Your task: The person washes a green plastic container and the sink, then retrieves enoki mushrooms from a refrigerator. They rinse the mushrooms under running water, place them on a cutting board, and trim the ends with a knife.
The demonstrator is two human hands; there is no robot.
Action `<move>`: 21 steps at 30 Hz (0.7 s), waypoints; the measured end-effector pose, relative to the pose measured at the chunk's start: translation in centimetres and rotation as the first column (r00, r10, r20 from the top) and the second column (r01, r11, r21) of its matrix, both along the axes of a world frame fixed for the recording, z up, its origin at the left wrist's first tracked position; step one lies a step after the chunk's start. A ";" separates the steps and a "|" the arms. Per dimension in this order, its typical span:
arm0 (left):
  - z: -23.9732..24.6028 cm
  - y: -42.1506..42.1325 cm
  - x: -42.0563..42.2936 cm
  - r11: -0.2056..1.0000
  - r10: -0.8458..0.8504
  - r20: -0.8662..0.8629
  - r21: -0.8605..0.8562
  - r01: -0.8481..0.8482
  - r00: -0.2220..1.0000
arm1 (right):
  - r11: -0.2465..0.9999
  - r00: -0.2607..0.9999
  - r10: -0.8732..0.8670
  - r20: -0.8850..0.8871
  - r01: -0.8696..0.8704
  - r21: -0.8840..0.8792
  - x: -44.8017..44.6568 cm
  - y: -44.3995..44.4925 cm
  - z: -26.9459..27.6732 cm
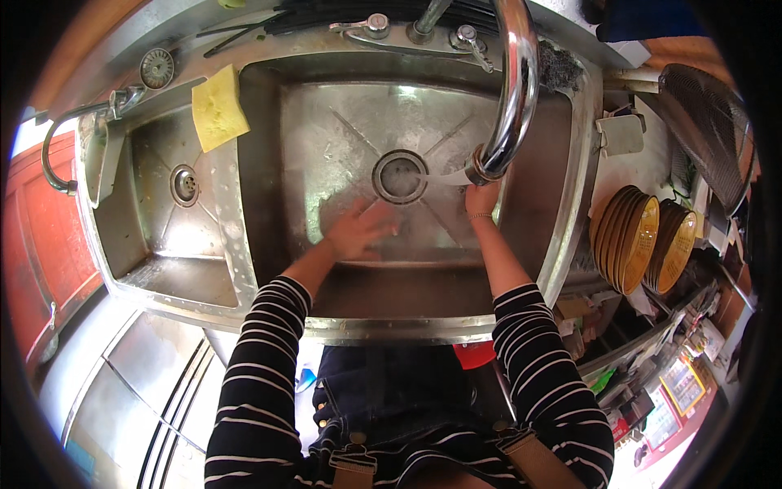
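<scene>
My left hand (pixel 361 230) is over the large stainless steel sink basin (pixel 342 122), blurred, its fingers apart and nothing in it. My right hand (pixel 482 198) is at the mouth of the chrome faucet spout (pixel 518 91). The spout partly covers its fingers, so I cannot tell whether they grip it. A stream of water (pixel 443 178) runs from the spout toward the round drain (pixel 400 176) in the basin floor. A thin bracelet circles my right wrist.
A yellow sponge cloth (pixel 221 109) drapes over the divider beside a smaller basin (pixel 177 238). Near it lies a sink strainer (pixel 157 68). Two faucet handles (pixel 377 25) stand behind the basin. Stacked brown oval baskets (pixel 624 239) and a mesh strainer (pixel 702 134) are on the right.
</scene>
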State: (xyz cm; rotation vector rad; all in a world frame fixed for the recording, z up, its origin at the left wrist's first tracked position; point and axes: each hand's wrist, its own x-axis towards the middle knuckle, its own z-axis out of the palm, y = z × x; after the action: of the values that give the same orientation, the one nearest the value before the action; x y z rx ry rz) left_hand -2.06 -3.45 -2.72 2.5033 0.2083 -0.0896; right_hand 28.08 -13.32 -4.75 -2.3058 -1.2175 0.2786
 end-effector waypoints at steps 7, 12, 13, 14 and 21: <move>-2.0 1.8 7.8 0.955 0.065 0.091 0.283 -0.088 0.994 | 0.962 0.937 0.271 -0.222 -0.255 0.098 -6.8 0.2 0.4; -2.4 11.3 3.9 0.702 0.585 0.222 0.343 -0.624 0.780 | 0.997 0.994 0.012 -0.113 -0.003 0.082 -1.2 0.5 1.9; -2.3 12.4 2.7 0.599 0.652 0.232 0.426 -0.678 0.722 | 0.991 0.997 -0.049 0.051 0.042 0.124 0.8 0.8 1.8; -2.2 12.7 2.0 0.589 0.682 0.194 0.425 -0.687 0.705 | 0.995 0.987 -0.036 0.155 0.021 0.097 1.8 1.0 1.5; -1.3 2.9 6.4 0.867 0.498 0.023 -0.006 -0.498 0.867 | 0.976 0.971 0.169 -0.167 -0.141 0.169 -7.6 2.9 -0.3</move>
State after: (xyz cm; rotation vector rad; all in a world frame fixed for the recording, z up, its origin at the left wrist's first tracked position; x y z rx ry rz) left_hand 4.29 -0.57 -3.99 2.3665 0.8369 0.1537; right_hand 20.50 -10.39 -5.02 -2.0087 -1.2812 0.4232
